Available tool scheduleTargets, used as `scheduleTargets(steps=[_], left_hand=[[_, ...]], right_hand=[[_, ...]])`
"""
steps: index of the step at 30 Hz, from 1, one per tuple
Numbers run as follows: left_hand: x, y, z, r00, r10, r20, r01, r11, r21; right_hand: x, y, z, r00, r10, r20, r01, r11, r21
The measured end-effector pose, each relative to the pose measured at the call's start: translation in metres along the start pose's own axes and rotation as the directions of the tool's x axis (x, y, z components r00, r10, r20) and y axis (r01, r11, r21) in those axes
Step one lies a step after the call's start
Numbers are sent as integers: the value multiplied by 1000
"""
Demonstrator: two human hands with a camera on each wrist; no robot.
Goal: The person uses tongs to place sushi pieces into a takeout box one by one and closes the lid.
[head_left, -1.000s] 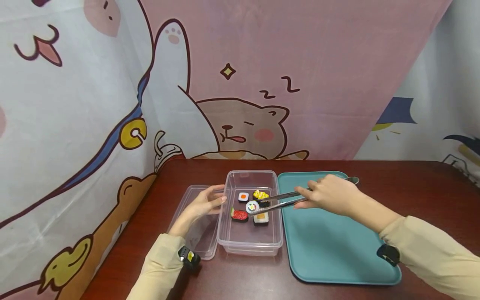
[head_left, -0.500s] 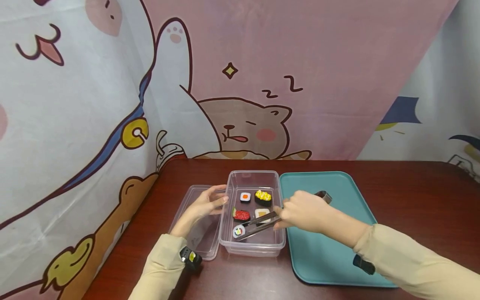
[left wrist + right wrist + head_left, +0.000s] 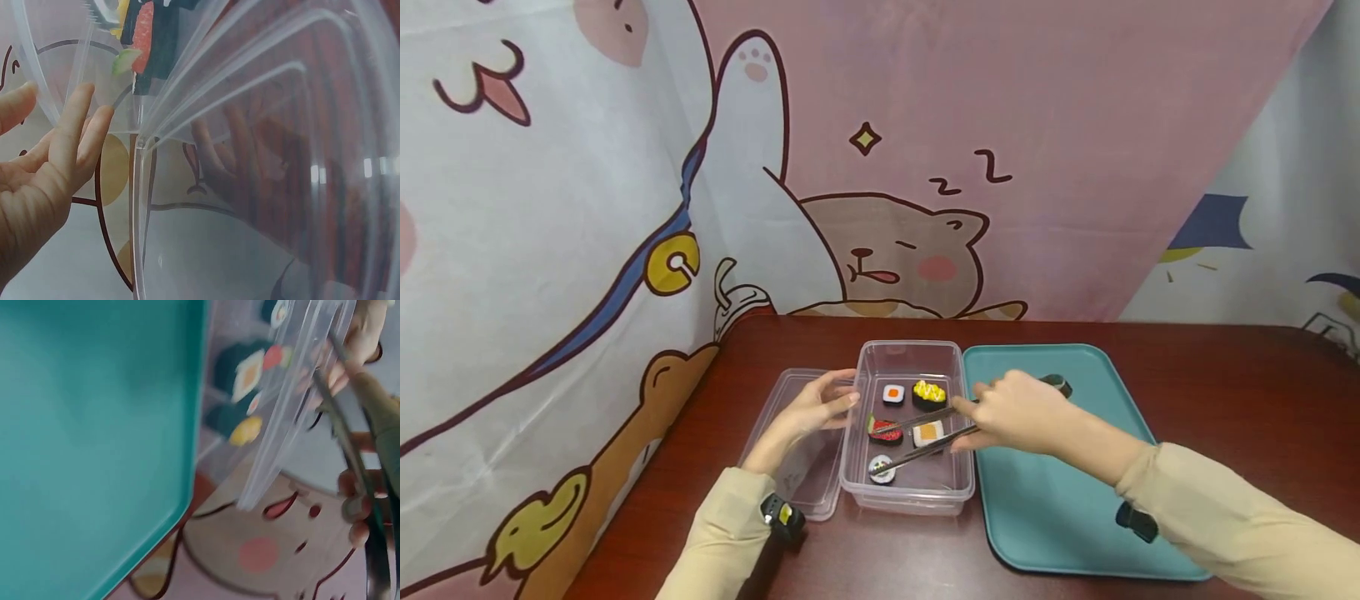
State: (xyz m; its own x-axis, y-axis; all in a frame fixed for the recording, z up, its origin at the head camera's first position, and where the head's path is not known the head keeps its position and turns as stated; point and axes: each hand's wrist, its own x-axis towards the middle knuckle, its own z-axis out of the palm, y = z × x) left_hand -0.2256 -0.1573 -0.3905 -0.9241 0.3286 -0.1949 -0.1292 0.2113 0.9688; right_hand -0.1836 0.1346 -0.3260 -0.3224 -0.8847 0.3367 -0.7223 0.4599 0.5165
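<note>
My right hand (image 3: pixel 1022 417) grips metal tongs (image 3: pixel 925 448), whose spread arms reach into a clear plastic box (image 3: pixel 906 495). One tip is over a round sushi roll (image 3: pixel 882 475) at the box's front left; the other crosses a red-topped sushi piece (image 3: pixel 887 432). Behind and beside these lie a white piece with a tan square (image 3: pixel 928 434), a yellow-topped sushi piece (image 3: pixel 929 396) and a small orange-centred roll (image 3: pixel 893 394). My left hand (image 3: pixel 811 410), fingers extended, rests at the box's left wall; the left wrist view shows those fingers (image 3: pixel 75 131) beside the clear plastic.
A clear lid (image 3: pixel 808 479) lies left of the box, under the left hand. To the right, a teal tray (image 3: pixel 1075 517) sits close to the box, beneath the right forearm. A printed cloth (image 3: pixel 1037 250) hangs behind the brown table (image 3: pixel 910 554).
The tongs carried the round roll from mid-box to the front left, then spread and let it go there. The left hand stayed at the box wall.
</note>
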Motion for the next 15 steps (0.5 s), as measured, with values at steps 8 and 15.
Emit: scheduleTargets(steps=[8, 15], left_hand=[[0, -1, -1, 1000, -5, 3, 5, 1000, -2], [0, 1, 0, 1000, -14, 7, 14, 1000, -9]], right_hand=[[-41, 35, 11, 953, 90, -290, -94, 996, -1], [-90, 59, 21, 951, 163, -264, -164, 986, 19]])
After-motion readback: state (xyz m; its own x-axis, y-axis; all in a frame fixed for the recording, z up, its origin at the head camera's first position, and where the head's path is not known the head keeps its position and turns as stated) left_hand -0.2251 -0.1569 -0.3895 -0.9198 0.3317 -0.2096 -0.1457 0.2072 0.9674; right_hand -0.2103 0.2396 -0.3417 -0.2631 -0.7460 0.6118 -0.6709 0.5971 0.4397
